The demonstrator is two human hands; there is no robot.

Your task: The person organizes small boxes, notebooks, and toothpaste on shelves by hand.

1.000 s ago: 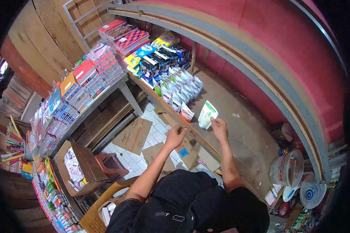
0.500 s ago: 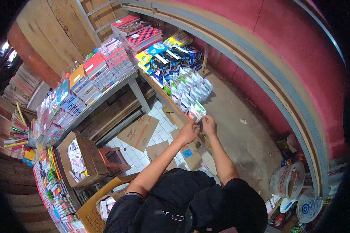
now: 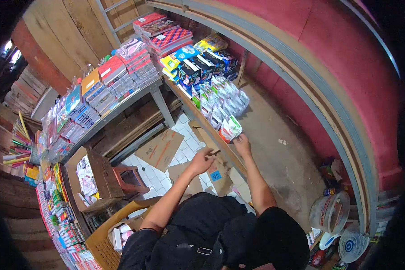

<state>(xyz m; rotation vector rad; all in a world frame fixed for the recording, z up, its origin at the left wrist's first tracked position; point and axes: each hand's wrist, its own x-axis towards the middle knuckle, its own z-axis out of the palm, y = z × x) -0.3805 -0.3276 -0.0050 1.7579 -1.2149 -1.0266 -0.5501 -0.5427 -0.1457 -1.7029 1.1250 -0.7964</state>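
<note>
A red, white and green packet [image 3: 231, 129] lies at the near end of rows of white and green packets [image 3: 222, 100] on the wooden table. My right hand [image 3: 242, 146] is at the near edge of the red packet, its fingers partly hidden and too small to read. Lower and to the left, my left hand [image 3: 202, 161] hangs over the floor beside the table's edge, away from the packets. Its fingers are bent and apart, and a small dark thing shows beyond the fingertips; whether they touch it is unclear.
Black and blue packs [image 3: 189, 73] and stacked notebooks [image 3: 168, 38] stand at the back. An open carton [image 3: 108, 180] of small packets rests on the left near a red stool [image 3: 129, 181]. Flattened cardboard [image 3: 161, 149] lies on the tiles. A wooden chair [image 3: 101, 234] is close by.
My left hand has let go of the red packet and moved down and left. My right hand has stayed by the packet, which now lies with the others. The view has shifted slightly.
</note>
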